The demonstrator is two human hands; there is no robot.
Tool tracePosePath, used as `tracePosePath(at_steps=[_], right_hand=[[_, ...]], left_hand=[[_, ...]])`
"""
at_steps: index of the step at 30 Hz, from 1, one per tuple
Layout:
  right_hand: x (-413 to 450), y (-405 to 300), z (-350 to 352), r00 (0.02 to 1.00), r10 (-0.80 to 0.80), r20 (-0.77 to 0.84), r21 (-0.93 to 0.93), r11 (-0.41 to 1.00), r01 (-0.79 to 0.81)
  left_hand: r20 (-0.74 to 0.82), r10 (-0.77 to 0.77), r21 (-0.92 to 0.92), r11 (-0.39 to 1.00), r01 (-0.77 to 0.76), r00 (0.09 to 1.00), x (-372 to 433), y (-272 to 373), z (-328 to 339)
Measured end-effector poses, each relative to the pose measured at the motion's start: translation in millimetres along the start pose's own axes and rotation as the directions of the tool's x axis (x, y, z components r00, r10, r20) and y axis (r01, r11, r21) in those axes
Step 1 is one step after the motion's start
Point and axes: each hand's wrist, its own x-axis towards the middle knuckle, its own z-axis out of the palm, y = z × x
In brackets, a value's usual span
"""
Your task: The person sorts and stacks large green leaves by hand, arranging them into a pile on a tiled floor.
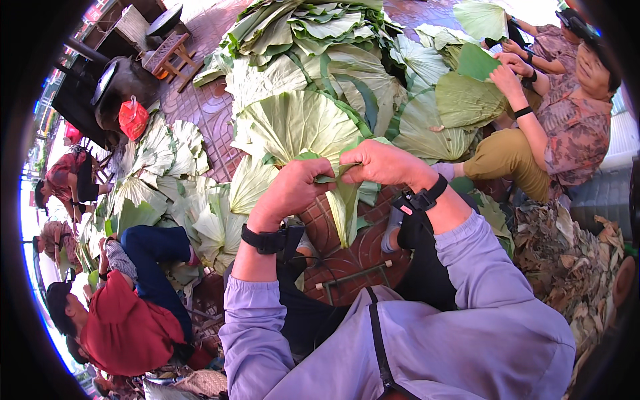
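Note:
In front of my chest, my left hand (pixel 299 189) and my right hand (pixel 387 162) pinch a green lotus leaf (pixel 345 212) between thumbs and fingers, close together. Its pale, narrow folded part hangs below the hands towards the brick paving. Just beyond them spreads a pale fan-shaped lotus leaf (pixel 297 125), showing its ribs; whether it joins the held leaf I cannot tell. Behind rises a large heap of layered lotus leaves (pixel 325 30). Each of my wrists wears a black strap with a small device.
At right, a person (pixel 575 120) in a patterned shirt handles leaves. Lower left sits a person (pixel 130 320) in red. More leaves (pixel 175 200) lie left, near a red plastic bag (pixel 133 119) and wooden stool (pixel 172 52). Dry brown leaves (pixel 560 260) are piled right.

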Motion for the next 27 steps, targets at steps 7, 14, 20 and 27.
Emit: tracePosePath(at_steps=[7,14,20,27], right_hand=[[-2.8,0.3,-1.2,0.999,-0.012,-0.043,0.062,0.998,0.015],[-1.5,1.5,-0.7,0.998,0.021,-0.052,0.049,0.999,-0.019],[-5.8,2.0,-1.3,0.993,-0.018,-0.114,0.109,0.994,0.031],[-1.6,14.3,-2.4,0.995,-0.042,-0.093,0.006,0.999,0.043]], left_hand=[[-0.027,-0.027,-0.017,0.999,0.027,0.999,0.4,-0.8,1.2],[-0.084,0.005,-0.053,0.999,-0.010,0.996,-2.4,-0.2,0.8],[-0.089,-0.027,-0.074,0.997,0.020,0.996,-0.1,10.7,-1.0],[-0.062,-0.098,-0.100,0.991,0.092,0.993,-2.6,8.8,-2.0]])
